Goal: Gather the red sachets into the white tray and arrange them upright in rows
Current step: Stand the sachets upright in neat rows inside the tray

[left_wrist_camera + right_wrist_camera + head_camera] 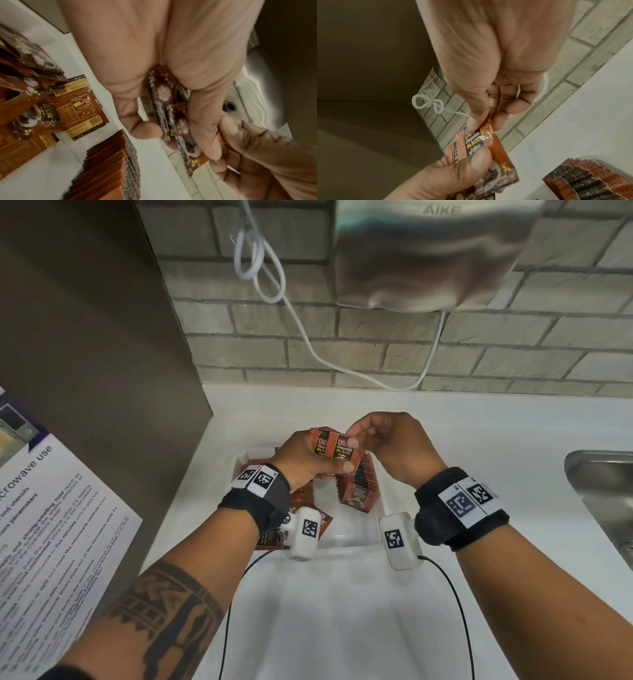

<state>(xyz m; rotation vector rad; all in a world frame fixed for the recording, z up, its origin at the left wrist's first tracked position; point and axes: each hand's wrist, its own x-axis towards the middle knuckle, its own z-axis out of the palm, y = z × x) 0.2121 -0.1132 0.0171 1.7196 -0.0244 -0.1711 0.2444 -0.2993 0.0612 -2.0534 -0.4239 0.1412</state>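
Observation:
My left hand (305,455) grips a small bundle of red sachets (337,448) upright above the white tray (342,539). My right hand (387,440) pinches the top edge of the front sachet between thumb and forefinger. The right wrist view shows that pinch on the bundle (476,143), with the left thumb lower down. A row of upright sachets (359,484) stands along the tray's right side, also seen as the row (109,169). Loose sachets (305,494) lie flat in the tray's left part, partly hidden under my left wrist.
The tray sits on a white counter (479,440). A steel sink (603,491) is at the right edge. A hand dryer (428,254) and its white cable (308,337) hang on the brick wall. A brown panel (85,337) and a printed notice (51,525) are at left.

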